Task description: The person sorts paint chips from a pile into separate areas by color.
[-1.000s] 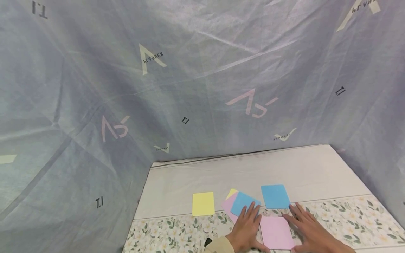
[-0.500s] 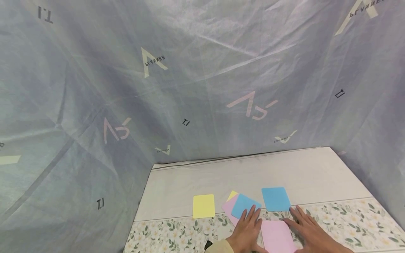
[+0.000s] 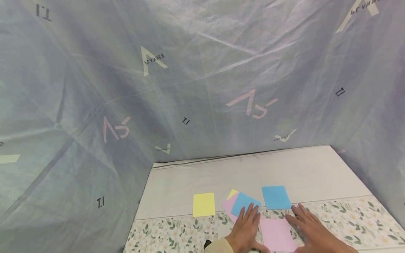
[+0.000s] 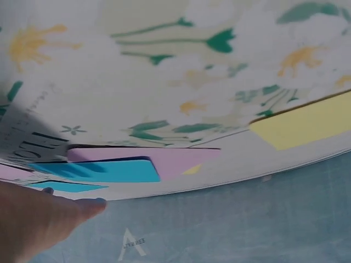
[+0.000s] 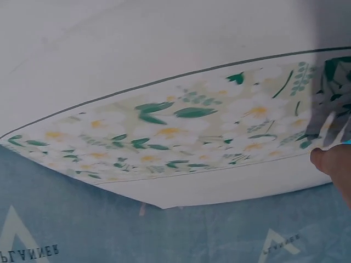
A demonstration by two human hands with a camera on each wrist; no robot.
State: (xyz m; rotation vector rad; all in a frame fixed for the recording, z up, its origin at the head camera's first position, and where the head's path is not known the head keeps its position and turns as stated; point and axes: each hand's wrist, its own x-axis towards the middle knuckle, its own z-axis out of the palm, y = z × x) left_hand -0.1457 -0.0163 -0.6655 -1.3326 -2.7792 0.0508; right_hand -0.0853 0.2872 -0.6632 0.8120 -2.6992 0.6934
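Note:
A pink square card lies on the flowered tabletop between my two hands. My left hand rests along its left side, palm down, its fingertips over the lower edge of a blue card. That blue card overlaps a pink card, with a corner of a yellow card showing beneath. To the right of the pink square, my right hand lies with spread fingers, near the corner of another blue card. In the left wrist view, fingers of the left hand show beside the overlapping cards.
A single yellow card lies to the left. The table has a plain white back strip and a floral front band. Grey printed fabric surrounds it at the back and sides. A small black object sits near the left sleeve.
The pink square card has slid slightly toward me. My right hand has shifted a little to the right. The view dipped and returned slightly; the other cards stay put.

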